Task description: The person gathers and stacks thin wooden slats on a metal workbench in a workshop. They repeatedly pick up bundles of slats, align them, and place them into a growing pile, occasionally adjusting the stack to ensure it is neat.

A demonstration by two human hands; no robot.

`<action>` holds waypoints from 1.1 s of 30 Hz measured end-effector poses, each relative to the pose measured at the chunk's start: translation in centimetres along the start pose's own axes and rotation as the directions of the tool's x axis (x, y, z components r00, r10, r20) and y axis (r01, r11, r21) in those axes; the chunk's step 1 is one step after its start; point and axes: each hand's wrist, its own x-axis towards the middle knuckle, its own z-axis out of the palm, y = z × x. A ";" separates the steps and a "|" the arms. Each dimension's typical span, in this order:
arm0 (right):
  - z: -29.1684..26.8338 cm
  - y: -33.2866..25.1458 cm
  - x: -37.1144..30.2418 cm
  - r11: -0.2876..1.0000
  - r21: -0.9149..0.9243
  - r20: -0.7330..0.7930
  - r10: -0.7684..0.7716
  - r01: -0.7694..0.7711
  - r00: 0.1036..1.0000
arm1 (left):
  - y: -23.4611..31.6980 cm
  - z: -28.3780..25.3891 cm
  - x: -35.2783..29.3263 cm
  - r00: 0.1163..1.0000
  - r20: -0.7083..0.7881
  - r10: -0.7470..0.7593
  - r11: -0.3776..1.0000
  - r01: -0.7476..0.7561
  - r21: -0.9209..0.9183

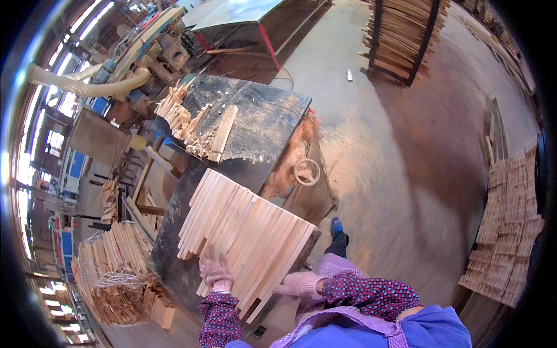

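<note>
Pale wooden strips (249,226) lie side by side on a dark metal table (180,223), their near ends uneven. My left hand (216,269), in a light pink glove, rests flat on the strips near their lower left ends, fingers apart. My right hand (301,284), gloved the same way, is beside the right edge of the row, with its fingers stretched toward the strips. It grips nothing that I can see; whether it touches the outermost strip I cannot tell. A dark gap shows between strips near the bottom.
Beyond the strips, a sawdust-covered machine table (249,116) carries wood offcuts (180,119) and a loose board (223,133). A handwheel (307,172) sticks out at its right. Bundled strips (110,267) stand at lower left, stacked wood (505,226) at right, and a loaded rack (403,40) farther off.
</note>
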 end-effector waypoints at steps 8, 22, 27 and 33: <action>-11.5 6.7 -3.6 0.966 0.151 -0.019 -0.209 0.209 0.978 | 0.0 2.3 -2.5 0.987 -0.126 0.096 0.995 -0.098 -0.012; -45.0 13.8 0.5 0.623 0.625 -0.735 0.265 0.470 0.625 | 4.9 5.2 -3.2 0.946 0.109 -0.307 0.950 0.312 -0.034; -55.3 14.4 9.5 0.669 0.549 -0.794 0.229 0.502 0.563 | 13.7 6.7 -6.3 0.767 -0.017 -0.642 0.766 0.642 0.030; -63.0 14.0 21.5 0.793 0.531 -0.645 0.151 0.298 0.749 | 20.1 7.8 -10.3 0.662 0.002 -0.749 0.662 0.749 -0.006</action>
